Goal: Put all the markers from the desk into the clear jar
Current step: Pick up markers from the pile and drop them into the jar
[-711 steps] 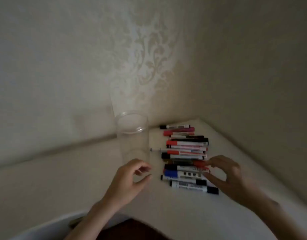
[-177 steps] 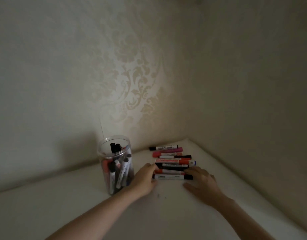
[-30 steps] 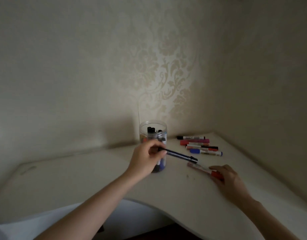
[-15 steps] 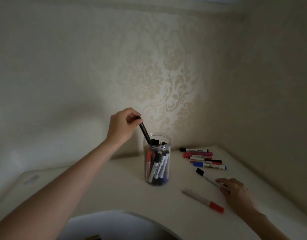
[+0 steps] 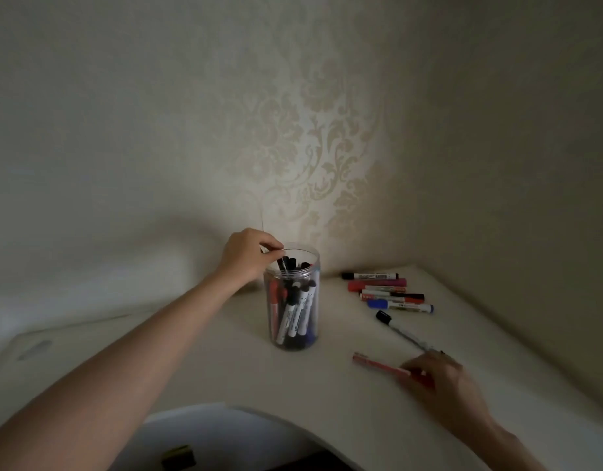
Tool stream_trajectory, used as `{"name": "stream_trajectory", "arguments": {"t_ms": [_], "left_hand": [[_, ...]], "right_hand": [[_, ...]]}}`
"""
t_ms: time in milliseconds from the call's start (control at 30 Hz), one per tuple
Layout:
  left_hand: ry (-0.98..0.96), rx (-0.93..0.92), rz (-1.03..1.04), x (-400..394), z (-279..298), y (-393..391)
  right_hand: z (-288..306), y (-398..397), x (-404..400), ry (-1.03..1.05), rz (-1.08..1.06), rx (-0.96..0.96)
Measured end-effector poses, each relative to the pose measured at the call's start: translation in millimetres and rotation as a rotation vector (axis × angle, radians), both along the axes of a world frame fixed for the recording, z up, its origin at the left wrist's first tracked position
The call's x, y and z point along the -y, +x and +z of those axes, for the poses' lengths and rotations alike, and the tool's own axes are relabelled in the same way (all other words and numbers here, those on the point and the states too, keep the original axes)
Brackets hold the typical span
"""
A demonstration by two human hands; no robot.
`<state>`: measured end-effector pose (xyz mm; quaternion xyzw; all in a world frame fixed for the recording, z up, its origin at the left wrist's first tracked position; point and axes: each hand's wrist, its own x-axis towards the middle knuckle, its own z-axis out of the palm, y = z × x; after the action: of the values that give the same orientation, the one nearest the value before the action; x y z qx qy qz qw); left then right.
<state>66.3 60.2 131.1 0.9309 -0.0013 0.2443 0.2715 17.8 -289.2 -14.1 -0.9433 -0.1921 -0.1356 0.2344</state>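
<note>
The clear jar (image 5: 315, 270) stands mid-desk, holding several markers upright. My left hand (image 5: 247, 258) is at its left rim, fingers pinched on the top end of a black marker (image 5: 283, 264) that is mostly inside the jar. My right hand (image 5: 441, 379) rests on the desk at the right, its fingers closed on the near end of a red marker (image 5: 378, 363) that lies flat. A white marker with a black cap (image 5: 397, 328) lies just beyond that hand. Several more markers (image 5: 386, 290) lie in a row at the back right.
The white desk (image 5: 198, 362) fits into a corner between two wallpapered walls. Its curved front edge runs across the bottom of the view, with a dark small object (image 5: 178, 458) below it.
My left hand has lowered the black marker from above the rim down into the jar. My right hand has slid from the black-capped marker onto the red one.
</note>
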Motion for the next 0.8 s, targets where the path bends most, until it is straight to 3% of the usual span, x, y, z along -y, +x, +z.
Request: {"name": "stream_trajectory", "arguments": {"t_ms": [167, 400, 500, 633, 733, 800], "left_hand": [[0.041, -0.04, -0.034, 0.2, -0.5, 4.3], [0.142, -0.155, -0.066, -3.8, 14.1, 9.9], [0.06, -0.156, -0.103, -5.9, 14.1, 9.3], [-0.076, -0.012, -0.076, -4.0, 17.1, 8.0], [-0.073, 0.144, -0.055, -1.8, 23.4, 8.8], [-0.043, 0.138, -0.089, 1.9, 26.8, 7.1]], "right_hand": [[9.1, 27.2, 13.6, 0.071, -0.263, 0.087], [2.3, 27.4, 6.4, 0.083, -0.294, -0.055], [1.8, 25.1, 12.1, -0.011, -0.273, -0.069], [5.0, 24.6, 17.0, -0.125, -0.272, -0.095], [5.3, 26.0, 18.5, -0.104, -0.278, -0.116], [4.8, 25.6, 17.4, -0.081, -0.28, -0.119]]}}
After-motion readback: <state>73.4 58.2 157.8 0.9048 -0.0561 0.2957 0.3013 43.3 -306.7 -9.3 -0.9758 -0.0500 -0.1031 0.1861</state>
